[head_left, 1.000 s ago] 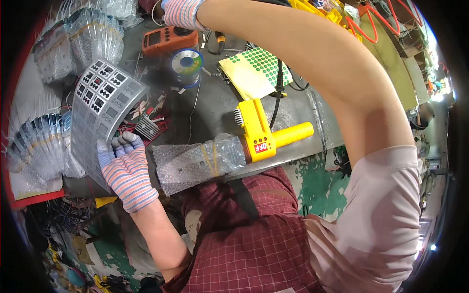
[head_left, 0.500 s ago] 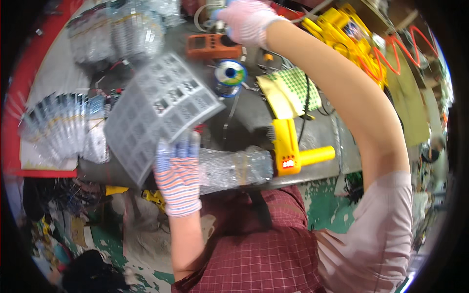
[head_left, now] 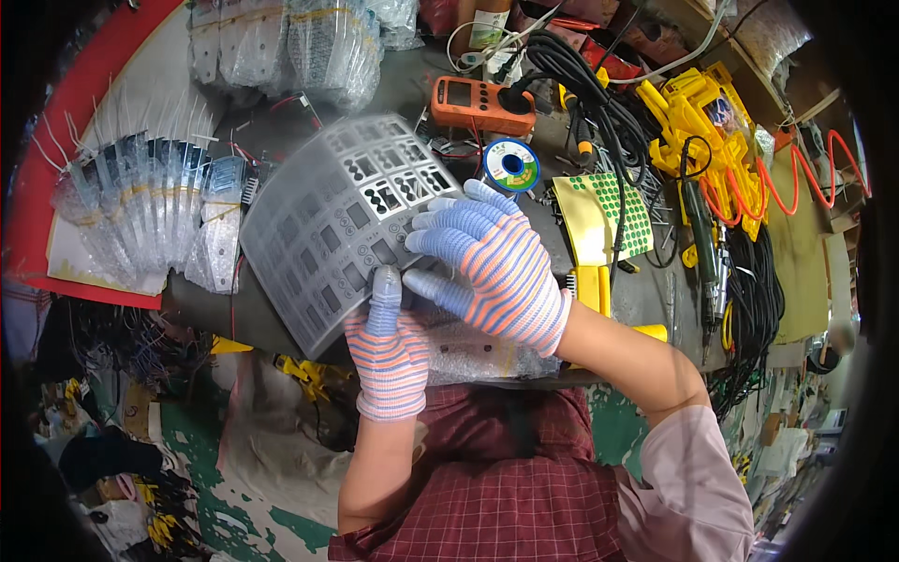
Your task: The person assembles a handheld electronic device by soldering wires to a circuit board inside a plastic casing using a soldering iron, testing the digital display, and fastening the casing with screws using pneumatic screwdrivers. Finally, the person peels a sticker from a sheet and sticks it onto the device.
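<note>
A grey, partly see-through sheet of printed labels (head_left: pixel 323 229) is tilted above the bench, with rows of dark rectangles and several black-and-white patches near its upper right. My left hand (head_left: pixel 389 361), in a striped knit glove, pinches its lower right edge with the thumb on top. My right hand (head_left: pixel 501 262), gloved alike, hovers at the sheet's right edge with fingers stretched out and thumb apart. Whether its fingertips touch the sheet I cannot tell. Bubble-wrapped parts (head_left: pixel 487 356) lie below my hands. Behind my right wrist a yellow handheld tool (head_left: pixel 592 288) is partly hidden.
On the left lies a fan of plastic-wrapped pieces (head_left: pixel 140 206); more wrapped bundles (head_left: pixel 328 56) sit behind. Across the back are an orange meter (head_left: pixel 482 105), a solder spool (head_left: pixel 512 167) and a green-dotted sticker sheet (head_left: pixel 609 215). Yellow casings (head_left: pixel 698 140) and black cables (head_left: pixel 749 300) crowd the right.
My right hand has come back from the far side of the bench to the sheet's right edge. My left hand keeps hold of the sheet, and the view has shifted.
</note>
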Demonstrator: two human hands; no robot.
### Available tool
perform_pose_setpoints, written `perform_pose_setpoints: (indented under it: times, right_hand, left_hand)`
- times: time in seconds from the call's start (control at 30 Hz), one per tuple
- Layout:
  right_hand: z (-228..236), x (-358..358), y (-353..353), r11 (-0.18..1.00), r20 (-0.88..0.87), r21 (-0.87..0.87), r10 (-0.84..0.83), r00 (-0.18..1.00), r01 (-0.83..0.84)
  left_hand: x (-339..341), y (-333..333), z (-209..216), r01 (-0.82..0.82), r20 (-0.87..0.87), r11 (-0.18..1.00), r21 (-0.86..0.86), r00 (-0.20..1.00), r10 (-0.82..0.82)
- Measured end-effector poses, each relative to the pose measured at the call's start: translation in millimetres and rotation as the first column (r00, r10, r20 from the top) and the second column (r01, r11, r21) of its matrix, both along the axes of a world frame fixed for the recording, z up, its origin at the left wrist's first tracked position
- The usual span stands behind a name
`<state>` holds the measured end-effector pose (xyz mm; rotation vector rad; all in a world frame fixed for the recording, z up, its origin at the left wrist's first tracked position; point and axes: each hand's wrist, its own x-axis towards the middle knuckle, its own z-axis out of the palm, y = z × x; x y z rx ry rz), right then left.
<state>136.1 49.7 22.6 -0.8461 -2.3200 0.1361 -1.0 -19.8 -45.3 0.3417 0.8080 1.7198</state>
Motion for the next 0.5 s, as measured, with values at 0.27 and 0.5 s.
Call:
perform_pose_setpoints:
  times: [0.27,0.5]
  right_hand:
    - [0,-3,10,0.998,0.044,0.040,0.053,0.998,-0.055]
    - [3,-7,14,0.994,0.092,-0.104,-0.020,0.996,0.029]
  left_hand:
    - [-14,-1,-26,0.053,-0.145,0.997,-0.063,0.987,-0.062]
    - [-9,8,-12,-0.174,-0.616,0.985,-0.023,0.778,0.123]
